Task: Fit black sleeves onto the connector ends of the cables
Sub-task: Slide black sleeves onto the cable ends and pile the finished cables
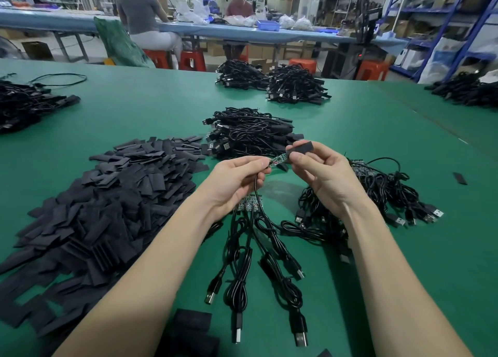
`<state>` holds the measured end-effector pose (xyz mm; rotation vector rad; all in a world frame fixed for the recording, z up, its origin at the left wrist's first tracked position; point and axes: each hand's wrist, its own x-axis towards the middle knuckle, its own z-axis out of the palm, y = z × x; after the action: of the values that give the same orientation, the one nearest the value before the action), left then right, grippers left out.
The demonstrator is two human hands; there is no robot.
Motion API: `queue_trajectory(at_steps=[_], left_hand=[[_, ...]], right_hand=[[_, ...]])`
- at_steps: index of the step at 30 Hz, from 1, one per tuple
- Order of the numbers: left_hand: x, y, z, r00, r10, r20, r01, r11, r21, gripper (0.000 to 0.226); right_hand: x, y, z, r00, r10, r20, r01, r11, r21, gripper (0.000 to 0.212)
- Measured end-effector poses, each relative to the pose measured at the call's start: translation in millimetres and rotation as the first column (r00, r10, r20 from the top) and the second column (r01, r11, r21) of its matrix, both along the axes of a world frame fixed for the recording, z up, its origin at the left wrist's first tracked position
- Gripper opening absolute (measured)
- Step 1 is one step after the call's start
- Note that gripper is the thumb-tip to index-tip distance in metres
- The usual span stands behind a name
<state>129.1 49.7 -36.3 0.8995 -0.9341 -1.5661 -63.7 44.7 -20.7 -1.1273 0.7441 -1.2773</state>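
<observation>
No writing is legible anywhere near you. Your left hand [237, 179] pinches a thin black cable [257, 192] just behind its small green circuit-board end [277, 160], which points toward your right hand [320, 173]. That hand pinches a flat, matte black sleeve [301, 148] touching the board's tip. Left of your left hand lies a heap of flat sleeves [107, 200]; glossy coiled cables [253, 251] lie below both hands on the green mat [404, 276].

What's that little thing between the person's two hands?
In the head view, a small green circuit board on a cable end bridges the left hand and right hand, which holds a black sleeve.
</observation>
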Motion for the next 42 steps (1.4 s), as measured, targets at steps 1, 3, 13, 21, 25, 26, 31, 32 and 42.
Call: queue_trajectory(at_steps=[1, 3, 13, 21, 25, 26, 31, 32, 42], left_hand=[[2, 0, 0, 1.0, -0.016, 0.005, 0.016, 1.0, -0.004, 0.008], [7, 0, 0, 0.998, -0.054, 0.04, 0.055, 0.998, -0.018, 0.008], [13, 2, 0, 0.985, -0.113, 0.127, 0.123, 0.989, -0.08, 0.011], [11, 0, -1, 0.947, 0.059, 0.316, 0.046, 0.948, -0.314, 0.005], [8, -2, -4, 0.922, 0.155, 0.354, 0.03, 0.885, -0.465, 0.007], [8, -1, -5, 0.915, 0.156, 0.373, 0.046, 0.877, -0.479, 0.008], [11, -1, -7, 0.901, 0.177, 0.397, 0.07, 0.843, -0.534, 0.013], [11, 0, -7, 0.904, 0.179, 0.387, 0.061, 0.844, -0.533, 0.013], [5, 4, 0, 0.93, 0.148, 0.336, 0.057, 0.845, -0.531, 0.013]], right_hand=[[-2, 0, 0, 1.0, 0.028, -0.013, -0.028, 1.0, 0.004, 0.021], [-7, 1, 1, 0.995, 0.075, -0.071, -0.075, 0.997, 0.007, 0.021], [2, 3, -1, 0.987, 0.056, -0.15, -0.074, 0.99, -0.118, 0.021], [-1, 1, 6, 0.977, 0.045, -0.207, -0.064, 0.994, -0.084, 0.027], [1, -1, 4, 0.996, -0.012, -0.089, 0.014, 1.0, 0.02, 0.029], [1, -1, 2, 0.998, -0.01, -0.058, 0.013, 0.999, 0.047, 0.029], [1, -1, -2, 1.0, 0.008, 0.027, -0.011, 0.992, 0.129, 0.024], [2, -2, -3, 0.999, 0.019, 0.03, -0.023, 0.991, 0.135, 0.023], [6, 0, -6, 0.991, 0.108, 0.083, -0.122, 0.974, 0.189, 0.013]])
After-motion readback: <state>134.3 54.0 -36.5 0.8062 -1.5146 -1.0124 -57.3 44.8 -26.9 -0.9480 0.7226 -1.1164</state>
